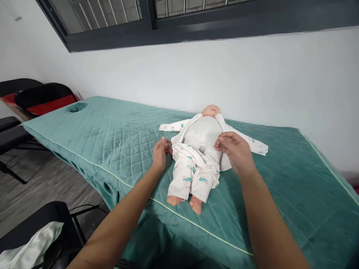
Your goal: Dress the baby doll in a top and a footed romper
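Note:
A baby doll lies on its back on a green quilted table, head toward the wall. It wears white printed trousers, and its matching jacket is spread open, baring the grey torso. My left hand is at the doll's left side, fingers closed at the jacket's edge by the doll's small hand. Over the doll's right hip, my right hand has its fingers pinched on the jacket's other front edge.
The table runs along a white wall under a dark-framed window. Black and red chairs stand at the far left. A black chair with a white cloth is at the lower left, on a grey floor.

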Motion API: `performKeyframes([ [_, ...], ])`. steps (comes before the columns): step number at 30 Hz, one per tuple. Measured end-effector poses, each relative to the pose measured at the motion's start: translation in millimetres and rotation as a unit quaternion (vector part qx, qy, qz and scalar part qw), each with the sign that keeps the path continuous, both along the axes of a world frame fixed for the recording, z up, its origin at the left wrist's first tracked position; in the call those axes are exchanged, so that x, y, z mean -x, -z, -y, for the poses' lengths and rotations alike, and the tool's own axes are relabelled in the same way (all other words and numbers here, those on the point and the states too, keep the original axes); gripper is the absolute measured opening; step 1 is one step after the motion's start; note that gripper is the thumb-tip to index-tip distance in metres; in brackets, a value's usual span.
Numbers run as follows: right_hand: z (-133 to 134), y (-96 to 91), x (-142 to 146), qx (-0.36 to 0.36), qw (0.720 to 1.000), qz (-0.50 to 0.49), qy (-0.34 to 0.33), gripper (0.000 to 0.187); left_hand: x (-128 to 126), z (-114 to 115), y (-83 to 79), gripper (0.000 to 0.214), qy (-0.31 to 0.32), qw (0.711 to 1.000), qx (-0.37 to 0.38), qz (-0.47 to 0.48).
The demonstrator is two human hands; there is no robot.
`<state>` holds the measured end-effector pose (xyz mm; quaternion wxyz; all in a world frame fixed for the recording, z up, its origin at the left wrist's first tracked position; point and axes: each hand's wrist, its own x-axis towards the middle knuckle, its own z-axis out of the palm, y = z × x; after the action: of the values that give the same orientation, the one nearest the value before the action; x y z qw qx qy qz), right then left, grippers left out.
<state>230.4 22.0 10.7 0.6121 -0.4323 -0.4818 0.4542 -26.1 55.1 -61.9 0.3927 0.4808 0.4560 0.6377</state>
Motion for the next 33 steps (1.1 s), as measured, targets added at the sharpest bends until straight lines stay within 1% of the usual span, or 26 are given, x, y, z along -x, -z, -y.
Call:
performKeyframes([
  [1, -3.0, 1.5, -6.4, -0.015, 0.998, -0.007, 0.059, 0.02, 0.9, -3.8, 1.1, 0.046, -0.016, 0.999, 0.008, 0.046],
  [2, -6.1, 3.9, -13.9, -0.022, 0.993, -0.007, 0.12, 0.019, 1.4, -8.4, 2.0, 0.045, -0.032, 0.997, 0.015, 0.067],
  [3, -9.2, 7.5, -22.1, -0.02, 0.984, 0.002, 0.176, 0.019, 1.3, -13.8, 2.7, 0.042, -0.048, 0.997, 0.02, 0.061],
  [4, -12.2, 11.9, -30.3, -0.011, 0.975, 0.02, 0.222, 0.02, 0.8, -20.1, 3.1, 0.038, -0.065, 0.997, 0.025, 0.032],
  [5, -15.1, 17.2, -37.9, 0.004, 0.966, 0.045, 0.253, 0.02, -0.2, -27.3, 3.3, 0.034, -0.078, 0.996, 0.032, -0.016],
  [6, -17.9, 23.0, -44.3, 0.02, 0.959, 0.076, 0.27, 0.021, -1.6, -35.4, 3.1, 0.029, -0.085, 0.993, 0.041, -0.071],
  [8, -23.6, 35.2, -52.4, 0.058, 0.949, 0.147, 0.272, 0.024, -5.7, -53.6, 1.9, 0.022, -0.073, 0.982, 0.059, -0.163],
  [9, -26.6, 41.1, -54.2, 0.074, 0.945, 0.18, 0.264, 0.026, -8.2, -63.2, 0.8, 0.02, -0.055, 0.978, 0.066, -0.19],
  [11, -32.4, 51.4, -54.6, 0.101, 0.937, 0.229, 0.242, 0.031, -13.4, -82.1, -1.8, 0.018, -0.007, 0.974, 0.075, -0.212],
  [13, -37.3, 58.8, -53.7, 0.111, 0.936, 0.25, 0.219, 0.036, -18.0, -98.5, -4.5, 0.02, 0.044, 0.972, 0.079, -0.217],
  [15, -39.9, 62.1, -53.3, 0.105, 0.945, 0.247, 0.188, 0.041, -21.4, -110.9, -6.8, 0.025, 0.116, 0.968, 0.075, -0.207],
  [17, -39.3, 60.6, -52.7, 0.097, 0.953, 0.236, 0.164, 0.045, -23.7, -118.6, -8.4, 0.032, 0.203, 0.962, 0.073, -0.17],
  [18, -37.7, 58.3, -51.7, 0.098, 0.954, 0.235, 0.157, 0.045, -24.4, -120.9, -9.1, 0.034, 0.232, 0.958, 0.074, -0.149],
  [19, -35.5, 55.2, -49.9, 0.103, 0.953, 0.239, 0.158, 0.044, -24.9, -122.1, -9.7, 0.036, 0.247, 0.957, 0.078, -0.13],
  [20, -32.8, 51.4, -47.5, 0.108, 0.948, 0.25, 0.163, 0.042, -25.2, -122.5, -10.6, 0.038, 0.248, 0.959, 0.084, -0.111],
  [22, -27.1, 43.2, -41.3, 0.114, 0.936, 0.279, 0.181, 0.038, -24.9, -120.9, -13.3, 0.041, 0.222, 0.968, 0.094, -0.069],
  [24, -22.0, 35.8, -36.4, 0.115, 0.932, 0.291, 0.185, 0.041, -22.0, -117.9, -17.8, 0.042, 0.2, 0.975, 0.098, -0.004],
  [26, -18.2, 30.5, -36.1, 0.117, 0.932, 0.282, 0.194, 0.044, -15.1, -115.5, -23.4, 0.043, 0.185, 0.975, 0.114, 0.053],
  [28, -15.1, 27.4, -42.1, 0.135, 0.925, 0.278, 0.222, 0.043, -4.0, -115.5, -28.3, 0.043, 0.18, 0.969, 0.152, 0.07],
  [30, -12.5, 26.0, -53.6, 0.169, 0.905, 0.29, 0.263, 0.04, 8.9, -118.2, -30.9, 0.04, 0.179, 0.965, 0.189, 0.026],
  [31, -11.5, 25.6, -60.6, 0.186, 0.891, 0.305, 0.281, 0.039, 14.9, -120.1, -31.0, 0.038, 0.17, 0.966, 0.193, -0.023],
  [33, -10.4, 25.3, -75.1, 0.218, 0.856, 0.358, 0.301, 0.038, 23.4, -124.1, -29.2, 0.03, 0.122, 0.963, 0.174, -0.165],
])
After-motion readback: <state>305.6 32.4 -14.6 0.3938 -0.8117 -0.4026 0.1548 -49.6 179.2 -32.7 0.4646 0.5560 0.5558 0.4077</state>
